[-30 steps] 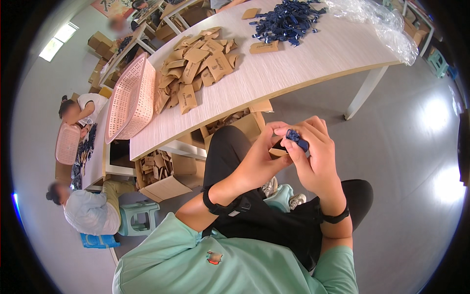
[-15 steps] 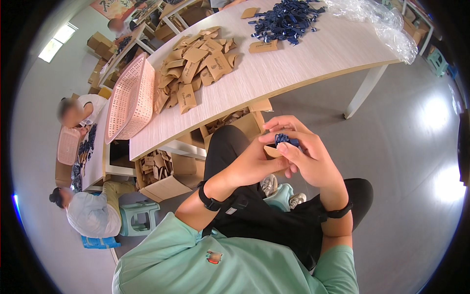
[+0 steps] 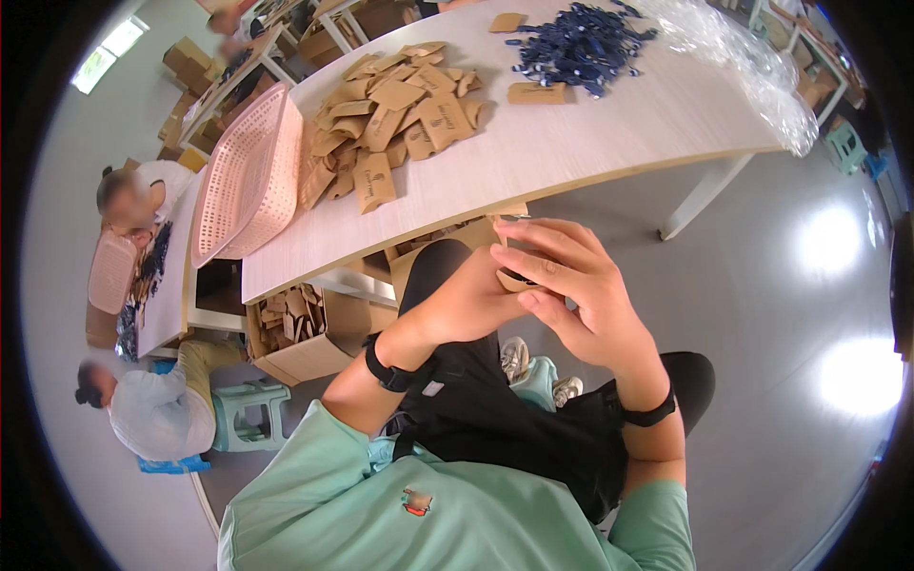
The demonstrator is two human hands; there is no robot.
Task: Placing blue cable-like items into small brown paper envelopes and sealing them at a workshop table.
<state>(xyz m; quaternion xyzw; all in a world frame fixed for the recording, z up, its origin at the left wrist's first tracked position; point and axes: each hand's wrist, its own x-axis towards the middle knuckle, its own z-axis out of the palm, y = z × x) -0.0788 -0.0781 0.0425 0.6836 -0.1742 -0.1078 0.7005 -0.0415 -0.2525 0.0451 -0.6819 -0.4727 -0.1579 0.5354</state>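
Note:
My left hand (image 3: pixel 468 303) and my right hand (image 3: pixel 571 285) meet over my lap, below the table's front edge. Together they grip a small brown cardboard sleeve (image 3: pixel 517 279), mostly covered by my fingers. On the white table (image 3: pixel 590 143) lies a heap of the same brown cardboard sleeves (image 3: pixel 390 119), and farther back a pile of small dark blue items (image 3: pixel 576 43). No blue item shows in my hands now.
A pink plastic basket (image 3: pixel 248 176) leans at the table's left end. An open carton of brown sleeves (image 3: pixel 295 328) stands under the table. Crumpled clear plastic (image 3: pixel 752 67) lies at the right end. Two other people (image 3: pixel 143 200) sit at a second table on the left.
A dark blue item seen between my fingers a second ago is now hidden; my hands have closed over the brown sleeve and shifted slightly left.

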